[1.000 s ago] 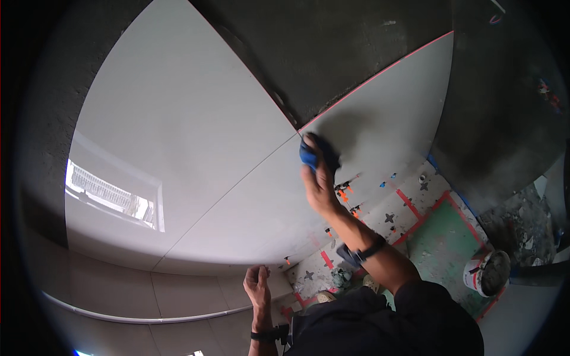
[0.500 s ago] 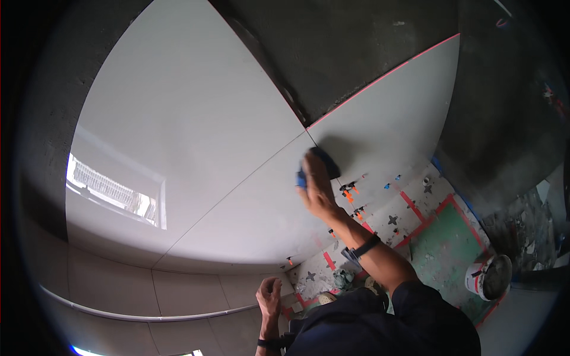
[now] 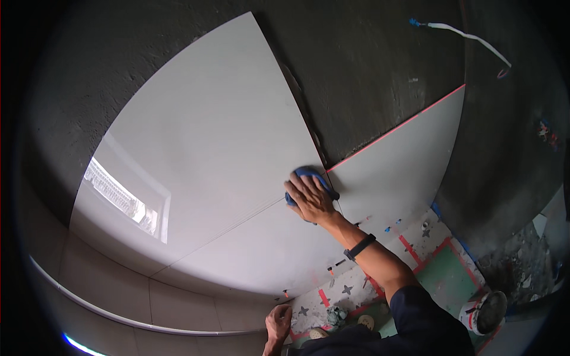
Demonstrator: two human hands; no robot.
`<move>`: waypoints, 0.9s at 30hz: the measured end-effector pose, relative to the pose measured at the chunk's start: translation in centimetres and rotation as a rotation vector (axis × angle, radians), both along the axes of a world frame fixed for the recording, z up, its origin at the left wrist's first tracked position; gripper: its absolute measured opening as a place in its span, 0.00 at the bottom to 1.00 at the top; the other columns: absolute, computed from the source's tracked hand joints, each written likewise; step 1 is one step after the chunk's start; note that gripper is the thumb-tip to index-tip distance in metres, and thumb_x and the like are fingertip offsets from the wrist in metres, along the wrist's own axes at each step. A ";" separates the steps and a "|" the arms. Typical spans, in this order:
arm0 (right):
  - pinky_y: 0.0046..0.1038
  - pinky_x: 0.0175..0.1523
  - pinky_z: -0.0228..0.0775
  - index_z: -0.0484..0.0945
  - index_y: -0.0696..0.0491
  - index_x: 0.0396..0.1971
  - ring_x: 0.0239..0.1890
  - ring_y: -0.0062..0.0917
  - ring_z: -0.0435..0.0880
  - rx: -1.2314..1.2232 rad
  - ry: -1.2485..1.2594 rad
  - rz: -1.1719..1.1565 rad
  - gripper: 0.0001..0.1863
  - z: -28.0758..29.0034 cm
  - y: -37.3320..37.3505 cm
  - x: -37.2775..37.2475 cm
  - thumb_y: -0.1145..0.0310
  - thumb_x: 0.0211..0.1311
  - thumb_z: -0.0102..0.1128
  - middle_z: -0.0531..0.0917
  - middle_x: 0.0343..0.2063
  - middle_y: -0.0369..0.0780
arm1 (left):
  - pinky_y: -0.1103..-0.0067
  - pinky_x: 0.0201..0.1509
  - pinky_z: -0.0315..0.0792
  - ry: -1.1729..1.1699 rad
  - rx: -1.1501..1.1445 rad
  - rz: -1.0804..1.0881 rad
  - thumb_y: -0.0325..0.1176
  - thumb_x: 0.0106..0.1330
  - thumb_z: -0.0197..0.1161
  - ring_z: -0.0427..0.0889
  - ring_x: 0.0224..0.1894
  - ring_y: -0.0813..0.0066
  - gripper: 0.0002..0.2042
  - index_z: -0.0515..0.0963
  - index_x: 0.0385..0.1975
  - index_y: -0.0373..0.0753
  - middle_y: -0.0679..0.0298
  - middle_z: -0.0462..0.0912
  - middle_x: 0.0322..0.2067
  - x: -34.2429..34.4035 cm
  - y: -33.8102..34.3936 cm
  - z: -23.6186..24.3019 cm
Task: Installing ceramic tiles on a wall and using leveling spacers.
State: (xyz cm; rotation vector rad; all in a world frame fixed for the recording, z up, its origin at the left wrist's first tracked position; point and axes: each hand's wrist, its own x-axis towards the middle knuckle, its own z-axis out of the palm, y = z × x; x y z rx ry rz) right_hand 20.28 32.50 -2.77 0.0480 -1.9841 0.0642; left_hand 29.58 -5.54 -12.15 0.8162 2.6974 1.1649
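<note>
My right hand [image 3: 312, 199] presses a folded blue cloth [image 3: 307, 171] flat against a large glossy white wall tile [image 3: 208, 118], its fingers spread over it. The cloth covers part of the tile joint, close to the inner corner where the tile meets a shorter, right-hand tile [image 3: 404, 154] edged in red. Low in the view, my left hand [image 3: 278, 321] hangs near the wall's foot with curled fingers. Nothing shows in it, and it is apart from the tiles.
Dark bare wall [image 3: 368, 77] surrounds the tiles, with a white cable [image 3: 472, 37] hanging out at upper right. A white bucket [image 3: 472, 317] stands on the green floor covering [image 3: 445, 279]. Small orange-tipped clips [image 3: 331, 271] sit along the lower joint. A crumpled rag [image 3: 336, 316] lies by my shoes.
My right hand has flattened over the cloth and moved it up the tile joint, nearer the inner corner. The view has shifted upward, bringing in the white cable. My left hand stays low and curled.
</note>
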 end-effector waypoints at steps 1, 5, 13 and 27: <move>0.50 0.69 0.53 0.64 0.52 0.67 0.67 0.47 0.64 0.002 0.013 0.001 0.42 2.7 0.3 -0.4 0.55 0.52 0.71 0.65 0.68 0.48 | 0.71 0.43 0.78 0.006 0.015 0.002 0.33 0.62 0.65 0.87 0.36 0.60 0.09 0.84 0.36 0.35 0.54 0.86 0.33 -0.2 -0.7 -0.2; 0.49 0.71 0.54 0.61 0.56 0.68 0.70 0.46 0.61 0.007 0.175 -0.022 0.42 13.7 1.5 -0.1 0.57 0.57 0.69 0.63 0.69 0.49 | 0.70 0.43 0.78 -0.015 0.046 0.029 0.34 0.62 0.65 0.87 0.36 0.59 0.09 0.84 0.36 0.35 0.53 0.86 0.33 -1.2 -0.6 0.4; 0.50 0.73 0.51 0.60 0.60 0.68 0.70 0.51 0.61 0.108 0.366 -0.042 0.39 28.5 0.7 -2.0 0.55 0.64 0.62 0.62 0.69 0.53 | 0.69 0.42 0.78 0.021 0.100 0.043 0.33 0.62 0.65 0.86 0.34 0.57 0.09 0.84 0.36 0.36 0.53 0.86 0.32 -1.1 1.8 1.9; 0.44 0.73 0.56 0.68 0.56 0.65 0.69 0.40 0.67 0.488 0.248 0.056 0.35 34.1 -14.3 -8.1 0.56 0.60 0.66 0.69 0.68 0.45 | 0.65 0.45 0.77 -0.079 0.119 0.119 0.42 0.67 0.60 0.85 0.40 0.54 0.11 0.82 0.40 0.43 0.59 0.86 0.37 -2.8 -4.2 -1.5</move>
